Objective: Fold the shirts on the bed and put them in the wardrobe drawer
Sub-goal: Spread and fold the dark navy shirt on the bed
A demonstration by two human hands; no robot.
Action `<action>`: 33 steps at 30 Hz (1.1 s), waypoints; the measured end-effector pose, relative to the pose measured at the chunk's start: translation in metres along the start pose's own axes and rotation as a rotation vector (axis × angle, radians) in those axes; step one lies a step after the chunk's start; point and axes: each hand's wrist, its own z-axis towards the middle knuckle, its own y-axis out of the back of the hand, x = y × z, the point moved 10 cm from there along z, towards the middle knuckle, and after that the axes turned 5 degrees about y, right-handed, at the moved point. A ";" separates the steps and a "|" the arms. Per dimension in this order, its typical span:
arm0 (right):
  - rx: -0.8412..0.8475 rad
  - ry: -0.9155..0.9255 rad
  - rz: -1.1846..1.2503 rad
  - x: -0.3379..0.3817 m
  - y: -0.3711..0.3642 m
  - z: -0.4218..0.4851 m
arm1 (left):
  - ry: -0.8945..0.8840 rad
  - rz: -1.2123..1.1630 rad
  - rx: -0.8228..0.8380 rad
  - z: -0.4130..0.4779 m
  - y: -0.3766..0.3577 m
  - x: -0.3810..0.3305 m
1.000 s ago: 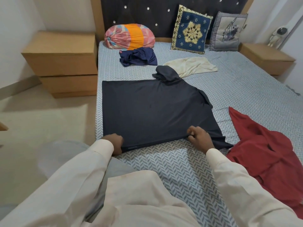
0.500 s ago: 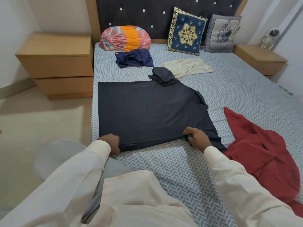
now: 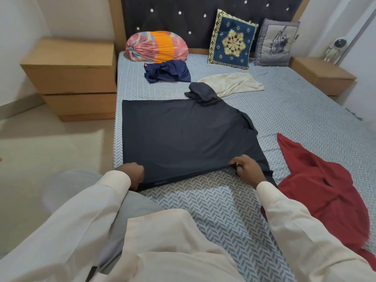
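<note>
Fingers of the left hand (image 3: 132,176) curl round the near hem corner of the dark shirt (image 3: 187,135), spread flat on the bed (image 3: 305,119). At its 5 o'clock the right hand (image 3: 247,171) pinches the same hem. A navy shirt (image 3: 166,71) and a cream shirt (image 3: 232,84) lie crumpled at its 12 o'clock, and a red shirt (image 3: 317,180) lies at 4 o'clock.

Red shirt (image 3: 317,186) (lower corner blurred) runs off right edge; fingertips of left hand (image 3: 132,176) seemingly under dark shirt (image 3: 183,137).
</note>
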 end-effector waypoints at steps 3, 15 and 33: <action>0.222 0.050 -0.058 0.000 -0.032 -0.007 | 0.003 0.004 0.050 -0.005 -0.007 0.001; -0.057 -0.057 0.155 -0.005 -0.001 0.051 | 0.089 -0.589 0.081 0.015 0.014 0.053; -0.001 -0.179 0.140 0.015 -0.037 0.214 | 0.483 -1.031 -0.342 0.102 0.042 0.146</action>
